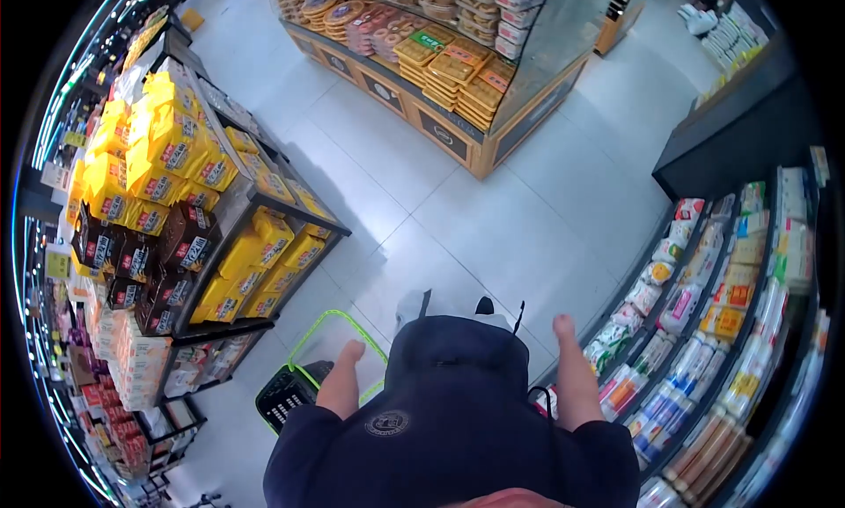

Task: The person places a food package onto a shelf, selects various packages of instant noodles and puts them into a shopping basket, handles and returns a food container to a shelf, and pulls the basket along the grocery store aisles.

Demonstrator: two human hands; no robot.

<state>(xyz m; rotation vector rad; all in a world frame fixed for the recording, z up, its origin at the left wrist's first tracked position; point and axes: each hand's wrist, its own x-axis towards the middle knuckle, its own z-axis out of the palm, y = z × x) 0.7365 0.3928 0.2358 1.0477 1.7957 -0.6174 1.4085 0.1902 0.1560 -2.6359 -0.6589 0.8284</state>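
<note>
Green-edged basket (286, 397) just beside left hand (353, 350), right hand (563, 326) well apart; cannot tell either's grip.

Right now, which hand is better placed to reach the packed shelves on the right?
Right hand, probably: it is beside those shelves and looks empty. The left hand is farther off, by the basket; whether it holds that is unclear.

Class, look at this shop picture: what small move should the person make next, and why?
Perhaps the right hand should reach toward the shelf packages: it hangs near them with nothing visibly held, while the left hand is by the basket.
</note>
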